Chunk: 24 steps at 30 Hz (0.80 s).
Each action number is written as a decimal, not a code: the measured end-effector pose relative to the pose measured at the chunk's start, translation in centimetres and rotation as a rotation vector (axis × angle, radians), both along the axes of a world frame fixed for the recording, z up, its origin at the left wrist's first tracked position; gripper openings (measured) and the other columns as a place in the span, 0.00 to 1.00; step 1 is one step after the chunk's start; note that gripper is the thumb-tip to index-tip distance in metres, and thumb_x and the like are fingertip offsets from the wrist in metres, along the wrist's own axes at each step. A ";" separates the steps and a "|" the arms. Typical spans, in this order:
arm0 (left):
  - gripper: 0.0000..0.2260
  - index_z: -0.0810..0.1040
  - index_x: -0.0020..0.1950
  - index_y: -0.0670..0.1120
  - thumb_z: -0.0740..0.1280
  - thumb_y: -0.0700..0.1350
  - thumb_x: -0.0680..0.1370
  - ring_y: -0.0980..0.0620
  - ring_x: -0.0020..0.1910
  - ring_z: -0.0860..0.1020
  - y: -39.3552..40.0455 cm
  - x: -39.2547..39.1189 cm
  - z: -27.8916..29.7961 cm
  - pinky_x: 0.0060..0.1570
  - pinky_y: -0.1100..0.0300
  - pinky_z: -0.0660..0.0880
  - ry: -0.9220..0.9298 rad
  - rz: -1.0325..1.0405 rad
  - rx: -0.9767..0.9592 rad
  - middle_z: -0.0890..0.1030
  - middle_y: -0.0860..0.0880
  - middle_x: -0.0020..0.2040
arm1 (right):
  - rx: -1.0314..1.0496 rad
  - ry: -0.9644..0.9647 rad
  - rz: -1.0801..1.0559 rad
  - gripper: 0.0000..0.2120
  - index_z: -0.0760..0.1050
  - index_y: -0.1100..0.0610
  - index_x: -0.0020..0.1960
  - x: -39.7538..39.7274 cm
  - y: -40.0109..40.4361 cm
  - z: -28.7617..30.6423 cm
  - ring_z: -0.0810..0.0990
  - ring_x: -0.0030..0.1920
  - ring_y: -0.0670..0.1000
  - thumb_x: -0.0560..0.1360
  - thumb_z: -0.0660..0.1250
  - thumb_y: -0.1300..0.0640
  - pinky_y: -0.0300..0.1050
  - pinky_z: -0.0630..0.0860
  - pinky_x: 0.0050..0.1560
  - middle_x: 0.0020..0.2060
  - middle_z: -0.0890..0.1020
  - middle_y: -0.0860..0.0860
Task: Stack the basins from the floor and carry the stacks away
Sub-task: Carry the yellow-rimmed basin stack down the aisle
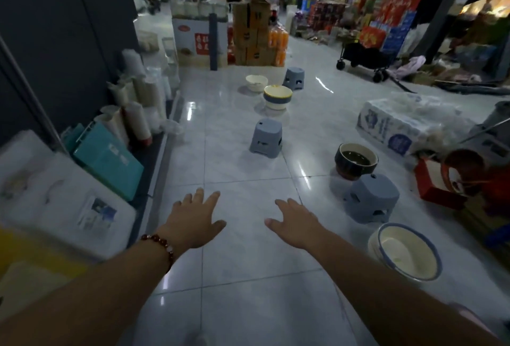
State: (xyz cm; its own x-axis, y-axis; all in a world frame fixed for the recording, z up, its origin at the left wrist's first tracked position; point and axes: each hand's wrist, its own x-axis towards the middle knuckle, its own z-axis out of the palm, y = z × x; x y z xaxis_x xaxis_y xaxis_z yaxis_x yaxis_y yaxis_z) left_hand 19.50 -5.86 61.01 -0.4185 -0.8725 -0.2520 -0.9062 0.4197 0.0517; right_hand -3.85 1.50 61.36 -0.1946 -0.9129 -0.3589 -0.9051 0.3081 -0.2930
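Observation:
Both my hands reach out over the tiled floor, palms down, fingers spread, holding nothing: my left hand [193, 220] with a bead bracelet on the wrist, my right hand [296, 223] beside it. A stack of white basins with a blue rim [405, 252] lies tilted at the near right. A dark basin stack [356, 160] stands farther right. Ahead stands a white and blue basin stack with a yellow rim [277, 97], and behind it a single white basin [256, 82].
Three grey-blue plastic stools [266, 138] [371, 198] [294, 78] stand between the basins. Shelving with foam boxes and paper cups [132, 114] lines the left. Wrapped paper packs [400, 125] lie right, cartons [251, 34] and a black cart [364, 56] stand ahead.

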 end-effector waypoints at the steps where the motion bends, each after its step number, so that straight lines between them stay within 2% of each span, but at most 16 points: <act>1: 0.37 0.42 0.81 0.53 0.55 0.66 0.79 0.39 0.79 0.52 -1.9 -0.4 -0.5 0.76 0.43 0.55 -0.016 -0.004 0.007 0.47 0.41 0.81 | 0.005 0.004 -0.002 0.35 0.51 0.49 0.80 -0.5 -2.2 -0.4 0.52 0.78 0.57 0.79 0.55 0.35 0.56 0.51 0.77 0.80 0.51 0.53; 10: 0.37 0.42 0.81 0.54 0.54 0.67 0.79 0.40 0.79 0.52 -22.6 -6.6 -1.7 0.76 0.44 0.54 -0.103 -0.107 0.042 0.46 0.41 0.81 | 0.059 -0.010 -0.205 0.33 0.54 0.49 0.79 -7.9 -18.8 -2.5 0.55 0.78 0.58 0.79 0.56 0.36 0.57 0.54 0.76 0.79 0.55 0.53; 15: 0.37 0.43 0.81 0.53 0.53 0.68 0.79 0.39 0.78 0.52 -31.7 -14.3 -1.0 0.75 0.44 0.55 -0.102 -0.206 0.043 0.46 0.42 0.81 | 0.040 -0.071 -0.312 0.33 0.54 0.49 0.79 -13.4 -24.7 -3.0 0.55 0.78 0.58 0.79 0.56 0.37 0.57 0.54 0.76 0.79 0.54 0.53; 19: 0.36 0.45 0.81 0.54 0.55 0.67 0.79 0.40 0.78 0.53 -37.3 -21.6 -1.1 0.75 0.45 0.55 -0.097 -0.312 0.021 0.47 0.42 0.81 | 0.008 -0.094 -0.400 0.33 0.55 0.50 0.79 -19.7 -30.6 -3.8 0.60 0.76 0.58 0.79 0.57 0.37 0.58 0.59 0.74 0.78 0.57 0.54; 24: 0.36 0.44 0.81 0.54 0.55 0.66 0.80 0.40 0.79 0.53 -45.0 -30.6 -1.8 0.75 0.44 0.55 -0.134 -0.322 0.006 0.47 0.42 0.81 | -0.005 -0.109 -0.365 0.33 0.54 0.51 0.79 -28.1 -38.5 -5.0 0.56 0.77 0.59 0.80 0.57 0.38 0.59 0.56 0.75 0.79 0.55 0.55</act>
State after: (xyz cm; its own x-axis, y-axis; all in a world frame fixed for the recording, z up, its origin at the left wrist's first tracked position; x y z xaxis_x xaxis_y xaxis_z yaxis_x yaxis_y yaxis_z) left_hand -11.08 -50.83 59.25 -0.6349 -0.6996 -0.3280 -0.7262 0.6852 -0.0557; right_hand -31.95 -37.02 56.39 -0.4680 -0.7923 -0.3914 -0.6999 0.6027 -0.3833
